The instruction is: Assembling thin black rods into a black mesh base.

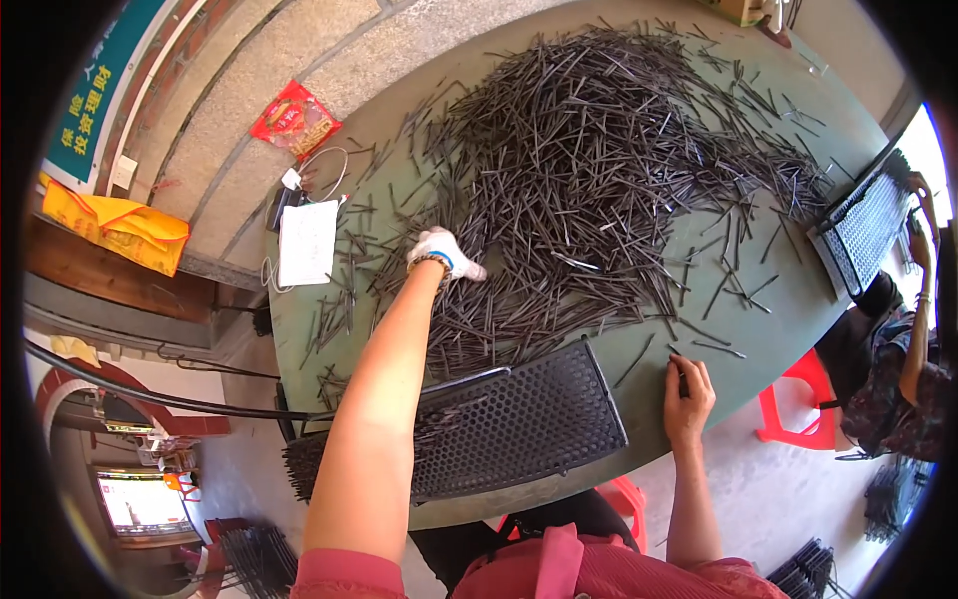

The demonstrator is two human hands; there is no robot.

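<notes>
A large heap of thin black sticks (579, 150) is spread over the green table (649, 384). My left hand (444, 252), in a white glove with a bracelet and blue band at the wrist, reaches into the heap's near left side. Its thumb points out to the right; the other fingers are partly hidden among the sticks. My bare right hand (689, 397) rests at the near right with its fingers curled around a small dark piece, seemingly a stick. Between my arms lies a black perforated panel (519, 424) along the near edge, with sticks packed at its left end.
Across on the right, a co-worker's hand (920, 190) is at another perforated panel (863, 235). A white box-like device with a cable (307, 243) and a red snack packet (294, 120) lie at the left. Red stools (798, 404) stand beside the table.
</notes>
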